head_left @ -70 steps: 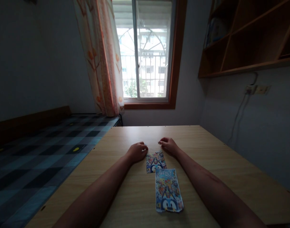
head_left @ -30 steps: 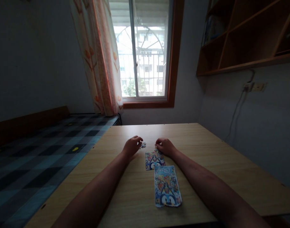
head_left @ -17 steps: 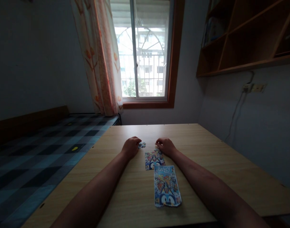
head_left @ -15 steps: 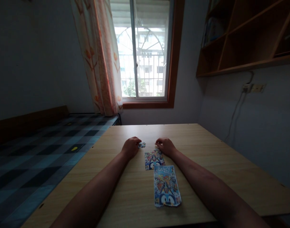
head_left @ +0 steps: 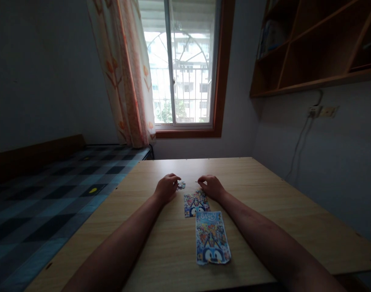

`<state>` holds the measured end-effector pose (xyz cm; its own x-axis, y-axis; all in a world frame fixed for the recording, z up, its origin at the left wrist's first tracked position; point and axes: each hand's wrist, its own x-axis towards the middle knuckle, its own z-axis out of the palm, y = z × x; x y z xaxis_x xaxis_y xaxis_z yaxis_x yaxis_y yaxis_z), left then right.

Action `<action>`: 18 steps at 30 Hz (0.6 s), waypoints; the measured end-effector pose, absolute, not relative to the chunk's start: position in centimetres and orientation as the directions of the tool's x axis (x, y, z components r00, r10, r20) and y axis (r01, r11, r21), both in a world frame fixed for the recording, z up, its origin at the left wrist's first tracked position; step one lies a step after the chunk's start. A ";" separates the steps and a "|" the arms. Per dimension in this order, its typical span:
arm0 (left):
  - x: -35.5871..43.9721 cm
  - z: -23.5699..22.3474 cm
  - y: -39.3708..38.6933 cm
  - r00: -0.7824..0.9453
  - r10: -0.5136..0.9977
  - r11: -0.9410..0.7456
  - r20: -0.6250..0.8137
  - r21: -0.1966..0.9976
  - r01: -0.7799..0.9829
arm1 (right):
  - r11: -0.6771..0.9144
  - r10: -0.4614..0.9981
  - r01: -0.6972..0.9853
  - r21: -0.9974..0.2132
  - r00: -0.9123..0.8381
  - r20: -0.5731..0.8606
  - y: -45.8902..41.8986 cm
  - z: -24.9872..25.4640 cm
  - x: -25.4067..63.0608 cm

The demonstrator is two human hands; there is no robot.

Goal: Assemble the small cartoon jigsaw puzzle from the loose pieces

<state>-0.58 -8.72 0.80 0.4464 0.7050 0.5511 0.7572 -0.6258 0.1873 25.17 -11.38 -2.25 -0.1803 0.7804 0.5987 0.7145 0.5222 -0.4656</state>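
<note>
A partly assembled jigsaw puzzle (head_left: 195, 203) lies on the table, showing colourful cartoon figures and a blue dog's face. Just nearer to me is a picture sheet (head_left: 212, 239) with the same design, its lower edge ragged. My left hand (head_left: 167, 188) rests beside a small pile of loose puzzle pieces (head_left: 181, 185), fingers curved and slightly apart, with nothing visible in them. Beyond the puzzle's upper right corner, my right hand (head_left: 212, 187) pinches a small puzzle piece (head_left: 197, 181) between thumb and fingertip. The hand partly covers that corner.
The pale wooden table (head_left: 161, 251) extends to both sides of my arms. On the left stands a bed (head_left: 60, 194) with a checked cover. A window (head_left: 185, 81) and a curtain (head_left: 124, 81) are ahead. Wall shelves (head_left: 319, 52) hang at the upper right.
My right hand's fingertips have lifted a little and moved slightly left, and the pinched puzzle piece now shows edge-on. My left hand stays by the pile. The view has shifted slightly.
</note>
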 end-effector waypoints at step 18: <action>1.2 1.5 -10.3 0.648 0.493 -0.764 0.580 -0.068 0.642 | 0.667 0.662 0.691 -0.279 -0.378 0.647 -12.8 -0.4 23.1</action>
<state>1.19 -10.31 1.45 0.6481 0.4930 0.5804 0.6420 -0.7636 -0.0682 23.10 -12.76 -0.40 -0.3778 0.6623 0.6470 0.6913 0.6666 -0.2787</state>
